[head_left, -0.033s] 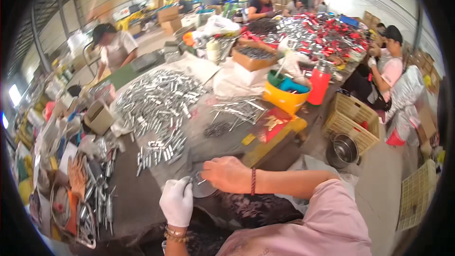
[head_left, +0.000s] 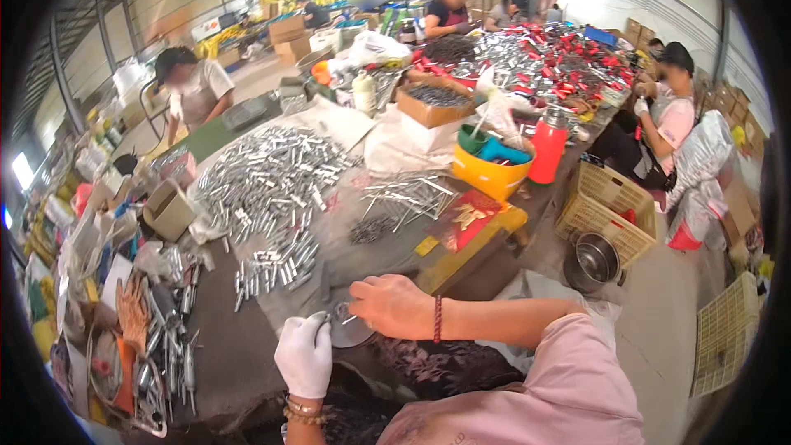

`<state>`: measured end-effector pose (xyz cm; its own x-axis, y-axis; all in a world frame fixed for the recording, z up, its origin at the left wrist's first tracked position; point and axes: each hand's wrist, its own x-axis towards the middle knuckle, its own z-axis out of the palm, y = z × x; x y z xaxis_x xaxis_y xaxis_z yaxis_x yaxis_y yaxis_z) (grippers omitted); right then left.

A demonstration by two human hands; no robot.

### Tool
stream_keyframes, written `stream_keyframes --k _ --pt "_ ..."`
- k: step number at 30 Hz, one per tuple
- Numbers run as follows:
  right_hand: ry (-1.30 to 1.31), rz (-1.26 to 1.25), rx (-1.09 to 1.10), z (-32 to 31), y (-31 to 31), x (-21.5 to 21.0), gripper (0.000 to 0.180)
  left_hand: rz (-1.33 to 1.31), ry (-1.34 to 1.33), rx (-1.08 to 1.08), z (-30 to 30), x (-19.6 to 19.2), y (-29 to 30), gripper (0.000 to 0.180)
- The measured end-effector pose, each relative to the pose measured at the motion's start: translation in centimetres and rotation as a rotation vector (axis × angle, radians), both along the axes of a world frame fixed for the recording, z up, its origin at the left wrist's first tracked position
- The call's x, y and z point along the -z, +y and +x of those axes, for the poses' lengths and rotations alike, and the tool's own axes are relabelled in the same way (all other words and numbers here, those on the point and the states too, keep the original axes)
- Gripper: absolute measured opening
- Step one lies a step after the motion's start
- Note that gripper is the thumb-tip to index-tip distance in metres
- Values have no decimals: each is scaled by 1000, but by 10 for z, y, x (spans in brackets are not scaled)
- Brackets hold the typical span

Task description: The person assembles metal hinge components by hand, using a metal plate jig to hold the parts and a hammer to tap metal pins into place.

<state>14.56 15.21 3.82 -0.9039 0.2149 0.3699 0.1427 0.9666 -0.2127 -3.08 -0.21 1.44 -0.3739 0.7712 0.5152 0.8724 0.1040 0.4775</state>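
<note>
My left hand (head_left: 303, 356), in a white glove, is closed in a pinch at the near edge of the table. A small grey metal piece (head_left: 324, 318) shows at its fingertips. Close beside it on the right, my bare right hand (head_left: 391, 303) is closed too, with a dark red bead bracelet at the wrist. A short thin shiny metal piece (head_left: 350, 319) sticks out under its fingers, the rest hidden. Beneath both hands lies a round grey disc (head_left: 354, 334). Ahead of them spreads a large pile of short silver metal tubes (head_left: 276, 185).
Longer metal rods (head_left: 408, 198) and small dark parts (head_left: 373, 229) lie beyond my hands. A yellow bucket (head_left: 491, 175) and a red flask (head_left: 547, 148) stand farther right. Metal tools (head_left: 175, 338) crowd the left. A plastic crate (head_left: 606, 214) and metal pot (head_left: 595, 261) are right. Co-workers sit around.
The whole view has shifted slightly. Both hands keep nearly the same pose, with the gap between their fingertips a little clearer.
</note>
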Motion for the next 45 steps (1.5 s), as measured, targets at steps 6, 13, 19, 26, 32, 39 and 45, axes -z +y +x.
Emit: stream_keyframes --k 6,13,19,26,32,39,45 --pt "67 41 -30 16 7 5 16 7 30 28 -3 5 -1 18" --pt "111 -46 -23 13 34 2 14 20 -47 214 -5 -9 11 18" --pt "133 -104 -106 1 35 9 16 -80 -144 139 -1 -7 -3 22" --pt "175 -140 -164 1 24 14 15 -21 -75 95 4 -3 -7 20" --pt "149 -113 -182 0 25 12 10 -39 -74 85 3 0 -6 21" --pt "150 -74 -221 -3 29 9 9 -45 -67 88 3 0 -4 22" --pt "135 -33 -234 -7 25 14 9 -18 -75 105 1 3 -3 22"
